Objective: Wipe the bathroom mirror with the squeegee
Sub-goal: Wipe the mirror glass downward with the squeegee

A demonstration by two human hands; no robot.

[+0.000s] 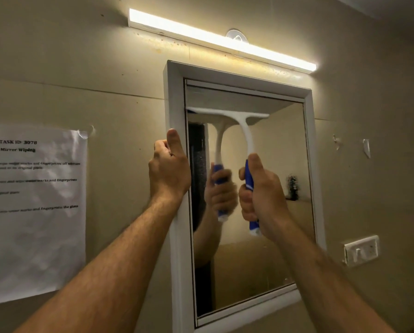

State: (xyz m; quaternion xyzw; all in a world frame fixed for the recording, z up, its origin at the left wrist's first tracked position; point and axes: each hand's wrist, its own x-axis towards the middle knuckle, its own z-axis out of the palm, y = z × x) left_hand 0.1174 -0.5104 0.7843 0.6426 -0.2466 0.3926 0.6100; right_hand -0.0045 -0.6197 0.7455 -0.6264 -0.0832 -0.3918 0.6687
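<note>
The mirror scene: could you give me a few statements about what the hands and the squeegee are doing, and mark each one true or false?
1. The right hand grips the blue handle of the squeegee. True.
2. The squeegee's blade sits near the bottom of the mirror. False: it lies across the upper part of the glass.
3. The left hand holds the left side of the mirror frame. True.
4. The light bar above the mirror is switched off. False: it glows brightly.
5. A printed sheet hangs on the wall right of the mirror. False: it hangs to the left.
</note>
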